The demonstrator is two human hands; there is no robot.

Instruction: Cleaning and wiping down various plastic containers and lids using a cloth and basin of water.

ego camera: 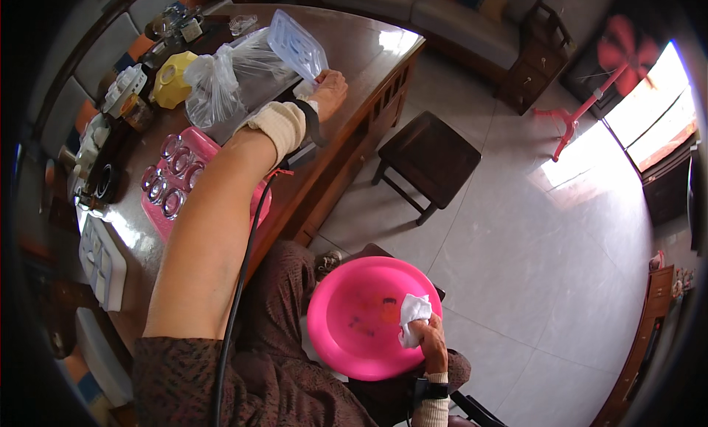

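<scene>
My left hand [331,90] reaches far across the table and grips the near corner of a clear plastic lid or shallow tray [297,44], which is tilted up. Beside it lies a tied clear plastic bag [218,84]. In my right hand [431,338] is a crumpled white cloth [415,316], held over the right side of a pink plastic basin [354,355] in front of my lap. Some dark and orange marks show on the basin's bottom. Under my left forearm, a pink plastic tray [202,139] carries several upturned clear glasses [173,202].
A yellow faceted bowl [172,79], a white basket [127,92] and a jar [135,110] stand along the table's far side. A dark wooden stool [431,153] is on the tiled floor [498,250]. Farther off stands a red pedestal fan [628,56]. A black cable [243,272] runs along my left arm.
</scene>
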